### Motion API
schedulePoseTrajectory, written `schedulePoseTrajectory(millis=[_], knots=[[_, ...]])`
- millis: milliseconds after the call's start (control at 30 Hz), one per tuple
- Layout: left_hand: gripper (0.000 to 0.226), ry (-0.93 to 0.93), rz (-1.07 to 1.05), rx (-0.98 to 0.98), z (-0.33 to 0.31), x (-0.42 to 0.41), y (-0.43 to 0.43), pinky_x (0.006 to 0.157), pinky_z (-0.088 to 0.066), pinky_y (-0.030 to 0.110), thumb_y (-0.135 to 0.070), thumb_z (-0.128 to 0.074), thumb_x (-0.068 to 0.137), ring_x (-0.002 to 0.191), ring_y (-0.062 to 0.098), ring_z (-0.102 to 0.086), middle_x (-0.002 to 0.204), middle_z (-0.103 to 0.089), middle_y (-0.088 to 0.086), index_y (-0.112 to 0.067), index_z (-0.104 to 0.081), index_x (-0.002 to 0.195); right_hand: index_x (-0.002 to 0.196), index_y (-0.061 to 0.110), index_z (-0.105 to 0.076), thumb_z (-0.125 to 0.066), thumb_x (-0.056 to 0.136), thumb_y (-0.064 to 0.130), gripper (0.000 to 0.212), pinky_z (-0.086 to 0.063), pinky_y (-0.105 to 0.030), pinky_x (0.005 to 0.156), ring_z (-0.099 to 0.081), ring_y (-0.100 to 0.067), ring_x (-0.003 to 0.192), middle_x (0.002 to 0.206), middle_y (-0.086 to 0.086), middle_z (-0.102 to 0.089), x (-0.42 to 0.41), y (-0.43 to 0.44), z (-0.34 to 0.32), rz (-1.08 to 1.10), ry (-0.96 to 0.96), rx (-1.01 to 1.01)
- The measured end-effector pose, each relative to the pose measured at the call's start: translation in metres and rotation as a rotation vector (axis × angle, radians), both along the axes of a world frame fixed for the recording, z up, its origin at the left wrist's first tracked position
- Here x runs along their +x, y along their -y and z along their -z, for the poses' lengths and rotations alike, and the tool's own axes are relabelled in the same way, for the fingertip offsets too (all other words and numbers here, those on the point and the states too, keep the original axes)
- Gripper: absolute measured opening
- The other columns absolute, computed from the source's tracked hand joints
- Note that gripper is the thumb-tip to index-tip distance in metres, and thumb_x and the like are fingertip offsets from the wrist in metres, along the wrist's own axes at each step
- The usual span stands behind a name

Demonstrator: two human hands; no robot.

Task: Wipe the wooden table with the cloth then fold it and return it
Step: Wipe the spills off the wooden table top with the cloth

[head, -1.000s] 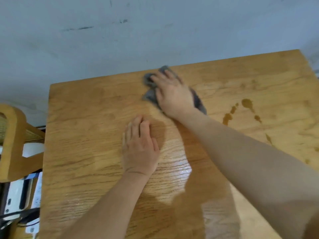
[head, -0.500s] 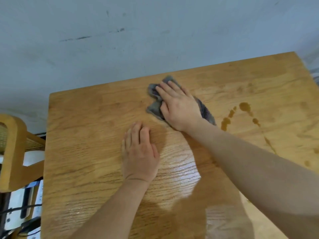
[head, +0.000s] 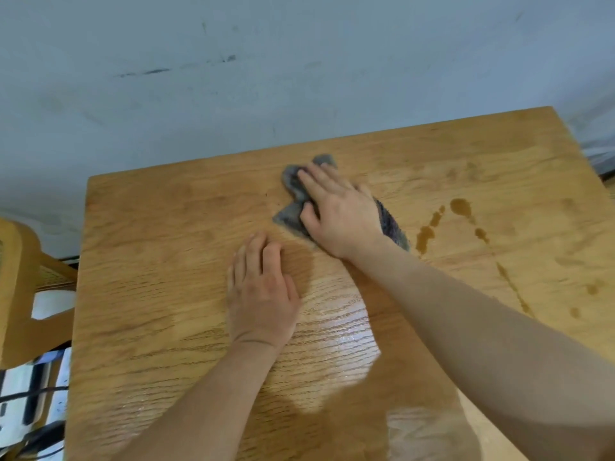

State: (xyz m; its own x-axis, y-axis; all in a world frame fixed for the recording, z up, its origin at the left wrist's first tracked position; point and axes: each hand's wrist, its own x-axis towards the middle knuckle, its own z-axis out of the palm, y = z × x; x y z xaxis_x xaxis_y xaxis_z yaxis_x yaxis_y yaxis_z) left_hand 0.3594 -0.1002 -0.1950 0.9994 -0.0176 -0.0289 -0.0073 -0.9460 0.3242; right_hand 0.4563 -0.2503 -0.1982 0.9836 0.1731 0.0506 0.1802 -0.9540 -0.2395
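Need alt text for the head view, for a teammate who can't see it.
The right hand presses a grey cloth flat on a wooden table, near its far edge; the left hand rests flat on the wood nearer the person. Brown spill drops lie right of the cloth, and a chair stands at the table's left.

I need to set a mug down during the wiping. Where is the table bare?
The widest bare patch of the wooden table lies between its left edge and the left hand. The far left corner, beside the cloth, is free. The middle is crowded: the right hand presses the cloth, and brown spill drops run right of it.
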Motion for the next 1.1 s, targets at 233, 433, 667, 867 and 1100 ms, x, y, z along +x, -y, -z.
schedulePoseTrajectory(millis=[233,433,667,867,1100], knots=[[0.04,0.019,-0.004,0.01,0.002,-0.002,0.001,0.113,-0.028,0.047,-0.019,-0.04,0.085,0.135,0.028,-0.033,0.144,-0.041,0.008,-0.016,-0.048,0.124,0.151,0.014,-0.031,-0.03,0.095,0.038,0.061,-0.016,-0.048,0.117,-0.02,-0.019,0.147,0.159,-0.004,-0.027,0.036,-0.003,0.004,0.35,-0.033,0.007],[0.039,0.046,-0.005,-0.022,0.002,0.0,-0.001,0.107,-0.034,0.05,-0.016,-0.043,0.083,0.132,0.031,-0.038,0.14,-0.046,0.012,-0.014,-0.051,0.121,0.148,0.007,-0.036,-0.035,0.095,0.032,0.059,-0.016,-0.046,0.12,-0.023,-0.025,0.147,0.156,-0.011,-0.031,-0.087,-0.024,0.0,0.224,-0.049,0.064],[0.037,0.052,-0.007,-0.029,0.0,0.001,0.0,0.106,-0.035,0.049,-0.016,-0.043,0.083,0.131,0.031,-0.038,0.14,-0.046,0.01,-0.014,-0.052,0.118,0.144,0.004,-0.044,-0.035,0.094,0.03,0.057,-0.026,-0.05,0.116,-0.031,-0.026,0.144,0.152,-0.012,-0.04,-0.154,-0.013,-0.002,0.118,-0.057,0.028],[0.04,0.042,0.006,-0.009,0.001,0.001,0.0,0.109,-0.031,0.048,-0.018,-0.04,0.085,0.134,0.03,-0.035,0.143,-0.043,0.01,-0.015,-0.05,0.123,0.152,0.008,-0.024,-0.028,0.094,0.033,0.063,0.0,-0.041,0.12,-0.012,-0.022,0.15,0.161,-0.01,-0.021,-0.072,-0.025,-0.001,0.25,-0.108,0.033],[0.036,0.053,0.001,-0.003,0.003,0.001,0.0,0.108,-0.03,0.048,-0.021,-0.044,0.085,0.132,0.032,-0.036,0.142,-0.043,0.011,-0.013,-0.051,0.119,0.147,0.005,-0.038,-0.033,0.097,0.03,0.056,-0.02,-0.045,0.12,-0.023,-0.023,0.147,0.155,-0.011,-0.033,-0.164,-0.009,-0.002,0.209,-0.055,0.048]])
